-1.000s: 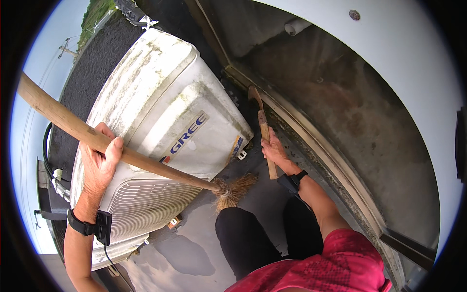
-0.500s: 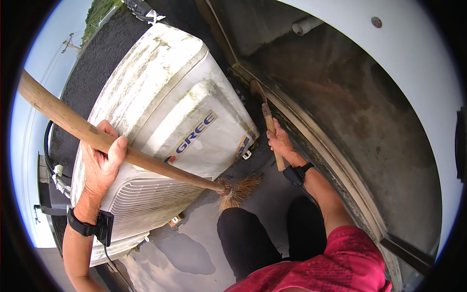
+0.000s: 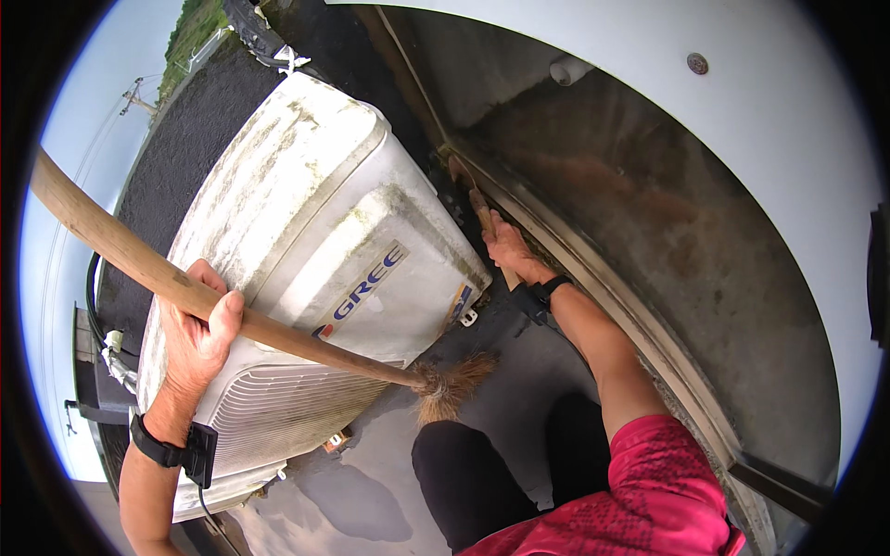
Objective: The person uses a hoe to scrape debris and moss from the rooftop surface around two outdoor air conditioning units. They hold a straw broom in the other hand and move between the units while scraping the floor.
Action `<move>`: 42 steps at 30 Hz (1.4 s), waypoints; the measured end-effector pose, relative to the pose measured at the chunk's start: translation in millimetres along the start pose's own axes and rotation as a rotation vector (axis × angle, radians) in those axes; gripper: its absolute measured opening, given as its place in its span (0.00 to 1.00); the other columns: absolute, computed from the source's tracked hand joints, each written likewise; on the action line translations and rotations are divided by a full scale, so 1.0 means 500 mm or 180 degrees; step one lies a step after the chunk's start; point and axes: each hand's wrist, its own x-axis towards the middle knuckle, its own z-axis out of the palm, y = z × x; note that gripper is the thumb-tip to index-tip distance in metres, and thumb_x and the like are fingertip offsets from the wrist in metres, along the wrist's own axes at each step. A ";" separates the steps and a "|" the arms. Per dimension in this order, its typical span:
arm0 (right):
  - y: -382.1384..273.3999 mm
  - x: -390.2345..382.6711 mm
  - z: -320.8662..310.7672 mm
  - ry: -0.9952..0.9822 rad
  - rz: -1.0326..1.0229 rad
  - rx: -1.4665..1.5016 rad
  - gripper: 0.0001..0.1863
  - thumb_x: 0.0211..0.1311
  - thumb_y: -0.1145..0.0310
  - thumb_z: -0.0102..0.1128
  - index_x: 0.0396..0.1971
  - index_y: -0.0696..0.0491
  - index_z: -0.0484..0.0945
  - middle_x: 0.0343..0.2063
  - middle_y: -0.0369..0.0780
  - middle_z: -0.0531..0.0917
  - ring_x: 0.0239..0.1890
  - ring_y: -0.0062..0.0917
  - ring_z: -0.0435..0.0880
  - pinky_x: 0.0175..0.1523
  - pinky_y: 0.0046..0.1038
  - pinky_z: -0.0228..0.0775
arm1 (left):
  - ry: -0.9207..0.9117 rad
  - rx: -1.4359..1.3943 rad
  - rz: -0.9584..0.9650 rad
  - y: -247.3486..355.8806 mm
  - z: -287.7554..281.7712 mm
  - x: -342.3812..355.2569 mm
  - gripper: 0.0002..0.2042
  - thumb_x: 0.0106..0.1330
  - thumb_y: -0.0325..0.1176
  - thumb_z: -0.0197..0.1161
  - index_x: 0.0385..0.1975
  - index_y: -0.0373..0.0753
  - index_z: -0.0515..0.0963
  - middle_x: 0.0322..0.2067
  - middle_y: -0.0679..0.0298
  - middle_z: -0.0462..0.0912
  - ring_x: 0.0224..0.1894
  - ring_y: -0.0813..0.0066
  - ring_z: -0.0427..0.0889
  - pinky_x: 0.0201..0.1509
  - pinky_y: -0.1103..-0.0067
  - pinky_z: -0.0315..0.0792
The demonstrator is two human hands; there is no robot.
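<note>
Tool in right hand has moved nearer window-frame corner.

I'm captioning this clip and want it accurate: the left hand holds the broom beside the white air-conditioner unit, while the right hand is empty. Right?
Not quite: the right hand isn't empty. The head view shows it gripping a short wooden-handled tool. The left hand does hold the broom beside the white air-conditioner unit.
</note>
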 end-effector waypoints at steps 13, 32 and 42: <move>-0.024 0.064 -0.013 -0.0134 0.0243 -0.0306 0.32 0.63 0.64 0.50 0.66 0.56 0.55 0.37 0.53 0.81 0.29 0.43 0.84 0.39 0.37 0.77 | 0.0086 0.0018 -0.0037 0.000 0.002 -0.003 0.21 0.55 0.48 0.65 0.15 0.37 0.67 0.13 0.70 0.66 0.19 0.82 0.66 0.22 0.82 0.59; 0.027 0.038 -0.067 0.0243 -0.1661 -0.2760 0.30 0.62 0.65 0.51 0.66 0.48 0.59 0.42 0.53 0.78 0.45 0.46 0.79 0.51 0.43 0.70 | 0.0105 -0.0072 -0.0091 -0.001 0.004 -0.001 0.23 0.54 0.51 0.65 0.15 0.37 0.66 0.13 0.70 0.63 0.19 0.81 0.63 0.22 0.81 0.57; -0.009 0.160 -0.022 0.0003 -0.1237 -0.2404 0.30 0.63 0.62 0.50 0.66 0.48 0.57 0.38 0.49 0.82 0.42 0.44 0.81 0.49 0.43 0.72 | 0.0014 0.0004 -0.0119 -0.005 0.000 -0.002 0.24 0.54 0.53 0.65 0.15 0.38 0.66 0.13 0.71 0.63 0.19 0.81 0.64 0.22 0.81 0.57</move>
